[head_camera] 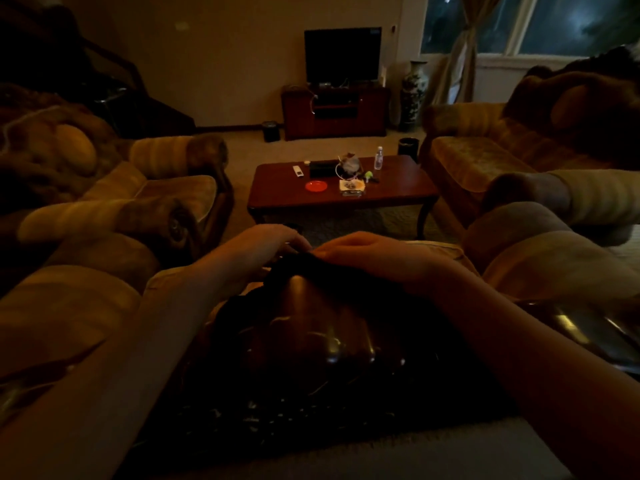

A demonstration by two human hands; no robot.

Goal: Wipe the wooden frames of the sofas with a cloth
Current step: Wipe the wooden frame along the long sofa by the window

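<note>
— Where are your hands right now?

— Both are out in front of me at twelve o'clock, over the top of the carved wooden frame (311, 327) of the sofa I'm leaning across. My left hand (266, 244) and right hand (367, 252) meet at the far edge of the crest, fingertips nearly touching.

— And the cloth?

— It's a dark cloth (298, 268), bunched just under my fingers and draped over the far side of the wood. My left fingers curl down and seem to pinch its edge. My right hand lies flatter on it, though the room is too dim for me to say if it grips or only presses.

— Which step is this, then?

— I'd say I'm gathering or resettling the cloth on the crest rather than sweeping with it — the polished hump at six o'clock of my hands lies bare and shining.

— What does the next move need?

— A firm hold with one hand, then a drag of the cloth toward me over the carving, pressing into the grooves. The frame runs on toward four o'clock, where a glossy rail (571, 327) shows.

— Anything else about?

— A coffee table (398, 188) at twelve, well apart, with sofas at nine and two.
</note>
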